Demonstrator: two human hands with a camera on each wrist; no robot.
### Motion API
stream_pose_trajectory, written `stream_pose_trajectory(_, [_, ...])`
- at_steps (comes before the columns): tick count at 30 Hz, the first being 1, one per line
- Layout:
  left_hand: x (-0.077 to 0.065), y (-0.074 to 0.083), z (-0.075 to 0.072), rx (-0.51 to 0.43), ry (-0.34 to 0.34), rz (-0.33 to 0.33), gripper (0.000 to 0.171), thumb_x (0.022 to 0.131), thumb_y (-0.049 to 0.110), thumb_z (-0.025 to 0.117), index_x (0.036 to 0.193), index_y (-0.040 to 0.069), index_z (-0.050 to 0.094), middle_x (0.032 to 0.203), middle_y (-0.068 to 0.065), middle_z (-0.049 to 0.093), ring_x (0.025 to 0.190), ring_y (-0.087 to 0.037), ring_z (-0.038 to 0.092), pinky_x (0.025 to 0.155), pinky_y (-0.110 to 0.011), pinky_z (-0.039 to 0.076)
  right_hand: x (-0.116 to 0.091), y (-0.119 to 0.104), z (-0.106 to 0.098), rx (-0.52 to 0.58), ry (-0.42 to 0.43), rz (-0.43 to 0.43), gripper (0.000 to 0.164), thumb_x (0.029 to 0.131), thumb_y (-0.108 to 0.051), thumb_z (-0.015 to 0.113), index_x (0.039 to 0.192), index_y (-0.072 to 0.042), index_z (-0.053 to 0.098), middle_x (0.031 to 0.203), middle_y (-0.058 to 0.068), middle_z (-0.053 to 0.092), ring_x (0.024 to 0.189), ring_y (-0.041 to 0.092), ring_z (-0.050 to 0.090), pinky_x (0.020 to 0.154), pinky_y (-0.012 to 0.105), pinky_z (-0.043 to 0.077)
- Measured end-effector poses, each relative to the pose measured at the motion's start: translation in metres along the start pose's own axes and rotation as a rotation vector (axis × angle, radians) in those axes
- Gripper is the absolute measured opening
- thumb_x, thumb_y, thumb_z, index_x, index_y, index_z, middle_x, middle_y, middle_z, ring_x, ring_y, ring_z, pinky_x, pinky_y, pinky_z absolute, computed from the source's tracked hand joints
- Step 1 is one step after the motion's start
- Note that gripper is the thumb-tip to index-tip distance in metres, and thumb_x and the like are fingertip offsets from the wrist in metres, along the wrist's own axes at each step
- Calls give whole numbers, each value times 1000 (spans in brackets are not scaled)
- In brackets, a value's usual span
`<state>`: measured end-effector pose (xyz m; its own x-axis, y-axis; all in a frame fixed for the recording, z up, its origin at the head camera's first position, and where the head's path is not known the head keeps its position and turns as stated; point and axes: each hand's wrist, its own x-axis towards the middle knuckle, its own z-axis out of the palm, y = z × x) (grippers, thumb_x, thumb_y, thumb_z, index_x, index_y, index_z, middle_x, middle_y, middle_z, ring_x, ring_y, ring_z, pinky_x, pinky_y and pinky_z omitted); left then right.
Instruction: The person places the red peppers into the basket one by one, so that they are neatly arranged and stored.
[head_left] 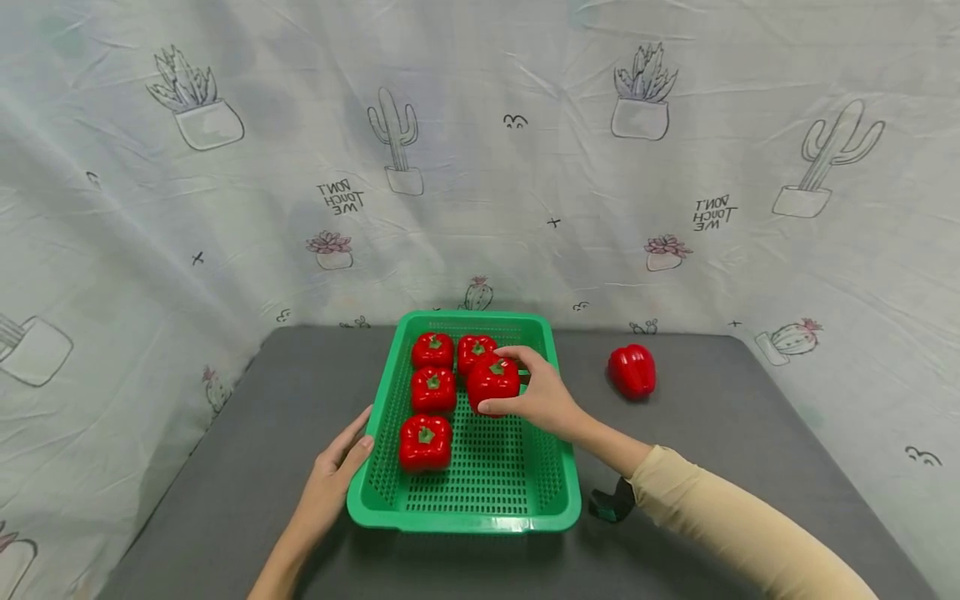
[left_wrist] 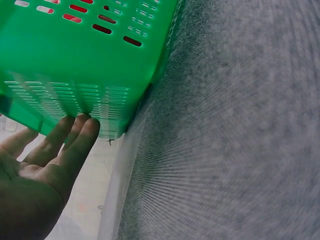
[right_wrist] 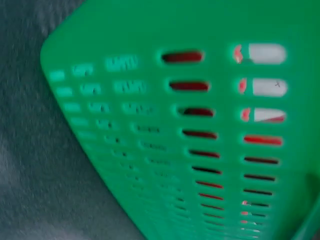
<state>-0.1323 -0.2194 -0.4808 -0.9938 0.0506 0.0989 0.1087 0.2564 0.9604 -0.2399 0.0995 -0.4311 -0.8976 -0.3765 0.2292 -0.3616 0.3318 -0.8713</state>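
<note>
A green perforated plastic basket (head_left: 480, 522) stands on the grey table. Inside, three red bell peppers (head_left: 425, 443) form a left column, stems up. Another red bell pepper (head_left: 474, 348) sits at the back, partly covered by the one in my right hand (head_left: 542, 402). That hand grips a red bell pepper (head_left: 492, 379) between thumb and fingers within the basket; whether it touches the floor I cannot tell. My left hand (head_left: 335, 471) touches the basket's left side, and the left wrist view shows its fairly straight fingers (left_wrist: 80, 145) against the slotted wall. The right wrist view has only the basket's slotted side.
One more red bell pepper (head_left: 632, 372) lies on its side on the table, right of the basket. A black strap-like object (head_left: 612, 502) shows beside the right forearm. Behind the grey table (head_left: 705, 392) hangs a pale cloth (head_left: 480, 167) printed with cacti.
</note>
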Motion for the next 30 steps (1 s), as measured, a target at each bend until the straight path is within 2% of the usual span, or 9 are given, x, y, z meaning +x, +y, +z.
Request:
stream_pose_trajectory(3, [0, 0, 0, -12, 1, -3, 49, 105, 36, 49, 153, 33, 36, 154, 1, 33, 137, -19, 35, 93, -22, 43, 4, 2, 0, -24, -26, -24, 77, 71, -43, 89, 136, -18, 55, 135, -6, 51, 116, 18, 49, 93, 53, 44])
stream_pose_trajectory(6, [0, 0, 0, -21, 4, -6, 49, 105, 36, 49, 152, 33, 36, 154, 2, 34, 136, -18, 37, 93, -22, 44, 8, 3, 0, -51, -67, -25, 74, 72, -42, 89, 135, -22, 56, 135, -8, 50, 117, 15, 49, 95, 48, 44])
stream_pose_trajectory(10, [0, -2, 0, -18, 5, 0, 49, 105, 35, 49, 153, 32, 36, 154, 2, 34, 136, -15, 37, 94, -22, 43, 12, 4, 0, -70, -130, -9, 71, 73, -37, 89, 135, -23, 57, 133, -9, 49, 116, 13, 49, 89, 39, 48])
stream_pose_trajectory(13, [-1, -3, -1, -19, 4, 12, 49, 105, 34, 49, 153, 31, 36, 154, 1, 34, 134, -13, 39, 94, -22, 43, 15, 4, 2, -63, -158, 12, 72, 72, -32, 90, 134, -22, 57, 133, -7, 49, 116, 16, 48, 83, 38, 51])
stream_pose_trajectory(20, [-1, -5, 0, -14, 1, 21, 49, 106, 34, 48, 153, 31, 36, 154, 1, 33, 137, -17, 36, 94, -21, 43, 17, 4, 8, -99, -116, 91, 75, 69, -37, 91, 133, -17, 57, 129, -3, 54, 116, 19, 49, 78, 37, 52])
stream_pose_trajectory(26, [0, -6, 1, -10, -2, 29, 49, 106, 34, 48, 153, 32, 35, 155, 0, 32, 138, -21, 34, 94, -22, 43, 16, 5, 9, -79, -116, 83, 74, 70, -33, 92, 133, -16, 58, 125, -3, 56, 112, 19, 51, 78, 36, 51])
stream_pose_trajectory(30, [0, -6, 1, -8, -4, 37, 49, 106, 34, 48, 153, 31, 35, 155, 0, 32, 138, -21, 34, 94, -23, 43, 16, 6, 9, -84, -114, 81, 74, 70, -37, 91, 134, -17, 59, 126, -2, 56, 112, 20, 51, 78, 37, 51])
